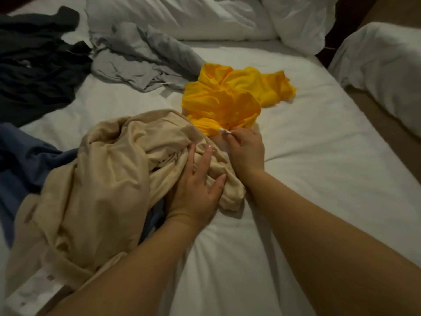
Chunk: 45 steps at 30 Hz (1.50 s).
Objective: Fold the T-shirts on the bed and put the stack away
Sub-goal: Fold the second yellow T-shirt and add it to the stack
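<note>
A crumpled beige T-shirt [102, 179] lies in a heap on the white bed [307, 167] at centre left. My left hand [196, 185] rests on its right side, fingers straight and spread. Just beyond it lies a bunched yellow T-shirt [232, 96]. My right hand [246, 149] has its fingers curled and pinches the near edge of the yellow shirt. A grey T-shirt [136, 62] is spread further back, a black one [36, 71] at far left, and a blue one [25, 163] partly under the beige heap.
White pillows [193, 17] are piled at the head of the bed. A second white-covered bed [382, 71] stands to the right across a narrow gap. A white label or tag [34, 290] shows at the bottom left on the beige cloth.
</note>
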Available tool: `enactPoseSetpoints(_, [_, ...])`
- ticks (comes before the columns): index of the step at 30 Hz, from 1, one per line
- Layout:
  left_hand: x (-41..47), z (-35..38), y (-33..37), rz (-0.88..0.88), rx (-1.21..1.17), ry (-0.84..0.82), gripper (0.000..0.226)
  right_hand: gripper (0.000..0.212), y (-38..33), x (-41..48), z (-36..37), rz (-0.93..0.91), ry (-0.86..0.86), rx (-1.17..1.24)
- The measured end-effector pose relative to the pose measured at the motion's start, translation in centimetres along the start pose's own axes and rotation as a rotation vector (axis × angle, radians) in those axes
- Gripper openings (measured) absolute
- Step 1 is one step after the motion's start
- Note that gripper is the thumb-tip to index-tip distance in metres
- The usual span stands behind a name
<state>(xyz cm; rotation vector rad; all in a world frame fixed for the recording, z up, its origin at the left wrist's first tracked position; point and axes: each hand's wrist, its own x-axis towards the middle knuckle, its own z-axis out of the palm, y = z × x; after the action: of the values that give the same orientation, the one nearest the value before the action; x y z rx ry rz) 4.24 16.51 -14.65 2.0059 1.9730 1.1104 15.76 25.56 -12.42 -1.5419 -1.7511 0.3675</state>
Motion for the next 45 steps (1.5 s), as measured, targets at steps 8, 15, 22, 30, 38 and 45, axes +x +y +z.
enactPoseSetpoints(8, [-4.4,-3.9,1.9,0.032,0.032,-0.151,0.067,0.026,-2.6,-8.3,-4.8,0.363,-0.006,0.251])
enactPoseSetpoints(15, [-14.0,-12.8,6.2,0.025,0.044,-0.124,0.063,0.03,-11.4,-20.0,-12.5,0.396,0.149,0.402])
enactPoseSetpoints(22, [-23.9,-26.7,14.7,0.057,-0.343,-0.038,0.056,0.044,-22.2,-34.6,-24.1,0.267,0.15,0.441])
enactPoseSetpoints(30, [-29.0,-38.8,22.3,0.203,-0.367,-0.315,0.048,0.023,-31.9,-44.7,-36.0,0.023,-0.076,0.348])
enactPoseSetpoints(38, [-33.5,-47.9,26.3,0.092,-0.368,-0.372,0.008,0.013,-38.9,-48.5,-48.5,-0.186,-0.023,0.352])
enactPoseSetpoints(45, [-36.8,-53.9,27.6,0.068,-0.53,-0.378,0.013,0.014,-35.6,-52.1,-51.0,-0.249,0.154,0.132])
